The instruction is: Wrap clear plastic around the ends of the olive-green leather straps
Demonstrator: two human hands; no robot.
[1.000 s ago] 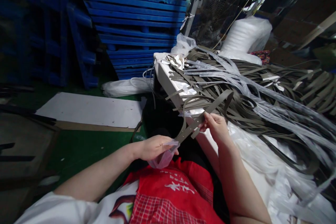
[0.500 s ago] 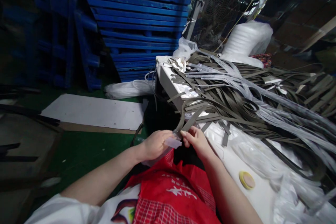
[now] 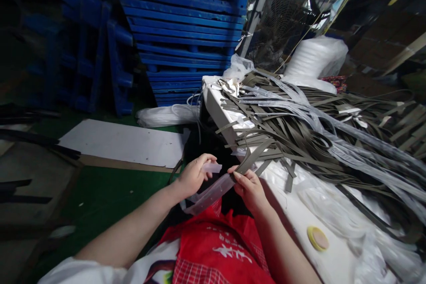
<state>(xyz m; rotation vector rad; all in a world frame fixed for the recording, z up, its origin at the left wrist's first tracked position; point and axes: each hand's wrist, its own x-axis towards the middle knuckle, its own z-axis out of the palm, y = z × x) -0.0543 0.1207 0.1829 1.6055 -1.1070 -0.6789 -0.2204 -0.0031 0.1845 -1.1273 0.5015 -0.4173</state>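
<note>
My left hand is closed on one end of a translucent plastic strip, which loops down over the red apron between my hands. My right hand pinches a dark grey-green strap where it meets the other part of the plastic strip. That strap runs up to a large tangled pile of similar straps on the white table. Clear plastic strips lie over the pile. How the strap and the plastic strip join is hidden by my right fingers.
A yellow tape roll lies on the table at the right. Stacked blue pallets stand behind. A flat white board is on the green floor at the left, and a white wrapped bundle stands at the table's back.
My hands have moved apart. My left hand has drawn the plastic strip end leftward and up, and the strip's hanging loop now shows between them. The view has shifted slightly.
</note>
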